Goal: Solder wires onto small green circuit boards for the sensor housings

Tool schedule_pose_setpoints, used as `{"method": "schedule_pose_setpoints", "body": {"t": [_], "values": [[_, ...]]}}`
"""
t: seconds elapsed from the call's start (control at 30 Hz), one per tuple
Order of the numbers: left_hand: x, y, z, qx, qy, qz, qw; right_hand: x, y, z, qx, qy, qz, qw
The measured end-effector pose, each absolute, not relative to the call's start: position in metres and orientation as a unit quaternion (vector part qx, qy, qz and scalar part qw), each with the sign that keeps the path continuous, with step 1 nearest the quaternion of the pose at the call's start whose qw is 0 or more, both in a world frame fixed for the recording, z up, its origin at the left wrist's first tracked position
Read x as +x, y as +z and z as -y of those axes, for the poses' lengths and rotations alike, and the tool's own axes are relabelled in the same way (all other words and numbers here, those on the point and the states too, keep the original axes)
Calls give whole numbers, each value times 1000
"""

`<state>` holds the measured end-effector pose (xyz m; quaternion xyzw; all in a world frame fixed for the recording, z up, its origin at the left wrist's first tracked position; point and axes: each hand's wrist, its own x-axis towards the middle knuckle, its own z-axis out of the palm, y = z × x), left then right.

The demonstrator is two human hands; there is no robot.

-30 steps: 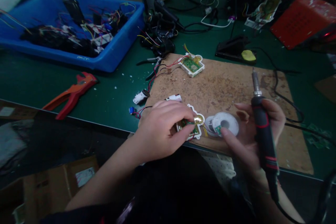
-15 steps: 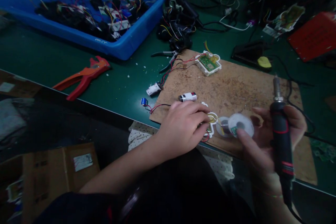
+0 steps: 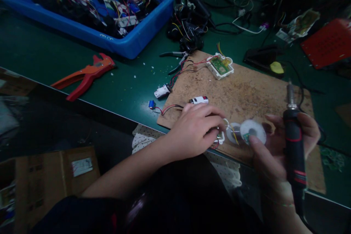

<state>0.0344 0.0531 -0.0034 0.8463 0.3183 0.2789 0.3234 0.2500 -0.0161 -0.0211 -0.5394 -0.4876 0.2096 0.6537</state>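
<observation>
My left hand lies curled over a white plastic housing with a circuit board, its fingertips gripping it against the brown board; most of the housing is hidden. Yellow wires stick out on its right side. In my right hand is a black soldering iron, tip upward. The thumb of that hand presses a small green piece by a clear spool of solder; whether the spool is held too, I cannot tell. A white cylinder lies just beyond my left hand.
Another housing with a green board sits at the back of the work board. Orange-red cutters, pliers and a blue bin of wired parts lie leftward. An iron stand and a red box are right.
The view has shifted slightly. The yellow wires beside my left hand now hang lower, toward the spool. Both hands keep nearly the same place and grip.
</observation>
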Motion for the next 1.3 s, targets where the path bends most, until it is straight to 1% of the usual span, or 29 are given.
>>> {"method": "schedule_pose_setpoints", "body": {"t": [0.27,0.77,1.3], "values": [[37,-13,-49,830,321,-335,311,250,-21,15,-530,210,490,659],[36,-10,-49,832,310,-338,312,249,-19,17,-524,229,490,658],[23,0,-53,854,288,-280,332,245,-15,17,-517,240,490,659]]}}
